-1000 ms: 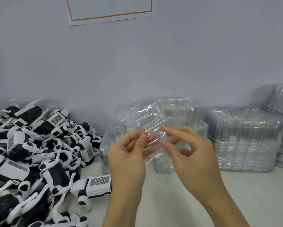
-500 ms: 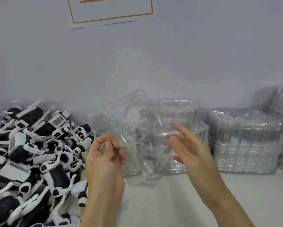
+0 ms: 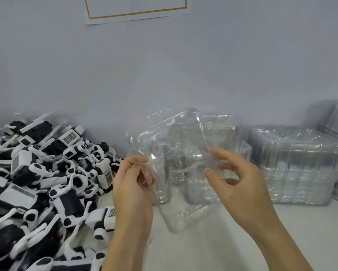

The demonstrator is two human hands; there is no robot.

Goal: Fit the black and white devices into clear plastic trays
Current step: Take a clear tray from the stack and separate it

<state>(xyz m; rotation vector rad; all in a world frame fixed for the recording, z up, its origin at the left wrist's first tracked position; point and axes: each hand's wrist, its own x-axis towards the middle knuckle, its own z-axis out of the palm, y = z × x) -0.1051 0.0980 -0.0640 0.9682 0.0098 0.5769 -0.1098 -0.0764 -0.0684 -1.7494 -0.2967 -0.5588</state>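
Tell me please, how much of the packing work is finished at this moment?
Nothing looks packed yet. The left hand and right hand hold one empty clear tray. The heap of black and white devices waits, and the stacks of trays stand unfilled, so nearly everything is left.

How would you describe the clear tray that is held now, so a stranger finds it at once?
Start at the white table by the grey wall, between the pile of black and white devices and the stacked trays. The tray is held up by the left hand and right hand. Only this tray is lifted.
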